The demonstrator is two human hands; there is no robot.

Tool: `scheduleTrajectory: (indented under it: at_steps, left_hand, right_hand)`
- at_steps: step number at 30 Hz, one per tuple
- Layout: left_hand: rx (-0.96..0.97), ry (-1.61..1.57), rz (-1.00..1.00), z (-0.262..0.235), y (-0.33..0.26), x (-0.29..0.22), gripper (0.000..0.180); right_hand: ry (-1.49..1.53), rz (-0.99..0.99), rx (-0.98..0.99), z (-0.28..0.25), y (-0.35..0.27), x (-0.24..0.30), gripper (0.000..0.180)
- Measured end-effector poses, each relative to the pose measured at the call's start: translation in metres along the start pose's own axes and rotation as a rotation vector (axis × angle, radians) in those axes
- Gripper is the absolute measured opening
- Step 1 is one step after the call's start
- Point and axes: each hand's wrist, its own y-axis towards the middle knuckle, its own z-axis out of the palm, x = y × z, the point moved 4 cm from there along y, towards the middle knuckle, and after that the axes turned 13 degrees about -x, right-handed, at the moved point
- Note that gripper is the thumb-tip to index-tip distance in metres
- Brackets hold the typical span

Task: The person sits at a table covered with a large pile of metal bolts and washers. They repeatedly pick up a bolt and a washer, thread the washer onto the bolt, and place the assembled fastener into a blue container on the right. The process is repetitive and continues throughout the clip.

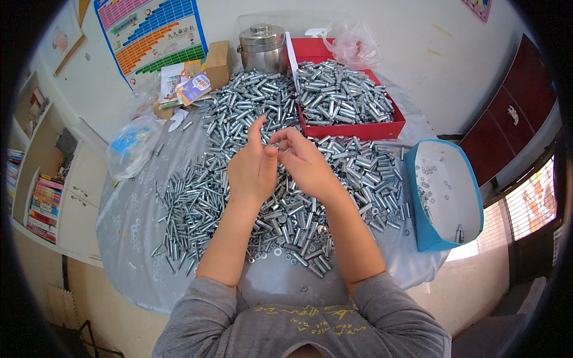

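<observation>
My left hand (252, 173) is raised over a heap of metal parts, its index finger stretched up and the other fingers folded out of sight. Right against it, my right hand (305, 167) has its fingers bent in toward the left thumb. Whatever small piece lies between the two hands is hidden by the fingers. Below them, shiny metal sleeves (298, 221) lie mixed with washers (277, 252). Thin bolt-like pieces (185, 218) spread to the left of my forearms.
A red box (358, 130) full of metal sleeves stands at the back. To the right is a teal-edged fabric bin (442, 238) with washers inside. Behind the heap are a steel pot (262, 51), a cardboard box (218, 64) and plastic bags (132, 146). Grey cloth (140, 256) covers the table.
</observation>
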Motion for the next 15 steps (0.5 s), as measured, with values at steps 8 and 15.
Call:
scheduleTrajectory:
  at_steps: [8,15]
  left_hand:
    - [0.001,-0.05,0.034,0.0093,-0.0067,-0.0018,0.087]
    - [0.029,-0.087,0.072,0.0091,-0.0083,-0.0081,0.089]
  right_hand:
    - [-0.053,0.023,-0.112,0.0016,-0.0023,0.0009,0.026]
    - [-0.023,-0.057,-0.225,-0.0028,-0.003,0.0039,0.024]
